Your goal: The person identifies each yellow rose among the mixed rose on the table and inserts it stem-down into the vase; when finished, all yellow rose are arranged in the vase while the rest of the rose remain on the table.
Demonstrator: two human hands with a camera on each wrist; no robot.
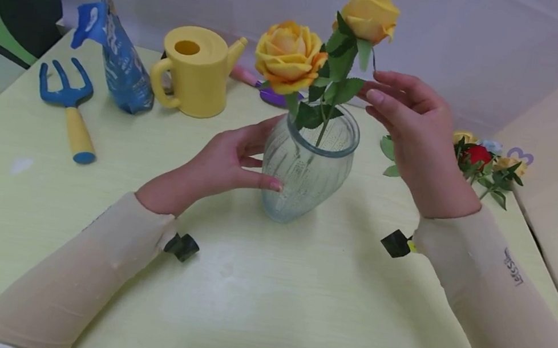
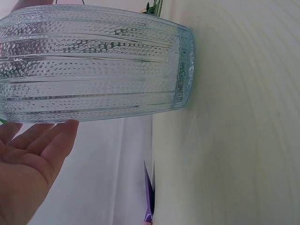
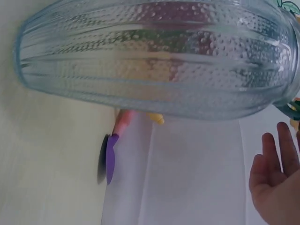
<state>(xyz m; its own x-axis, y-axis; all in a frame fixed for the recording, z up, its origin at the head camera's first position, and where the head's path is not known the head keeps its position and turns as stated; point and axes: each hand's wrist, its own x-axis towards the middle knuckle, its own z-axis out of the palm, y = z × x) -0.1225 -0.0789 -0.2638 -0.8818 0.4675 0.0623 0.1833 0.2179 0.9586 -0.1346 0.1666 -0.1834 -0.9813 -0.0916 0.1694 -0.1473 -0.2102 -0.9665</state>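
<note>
Clear dotted, ribbed glass vase [image 1: 307,168] with two yellow-orange roses [image 1: 288,54], pale yellow-green tabletop [image 1: 264,304], yellow watering can [image 1: 195,70] and blue rake [image 1: 67,101] far left.

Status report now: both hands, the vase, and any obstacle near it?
Left hand open, fingers touching vase. Right hand open beside rose stem, no grip visible. Vase upright on table, two yellow roses inside. Nothing blocking it.

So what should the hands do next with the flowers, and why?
Probably the right hand should nudge the taller rose more upright. Its stem leans toward that hand, whose fingertips are at it, while the left hand steadies the vase on the table. The lower rose sits just above the rim. After that, another flower from the bunch could follow.
</note>
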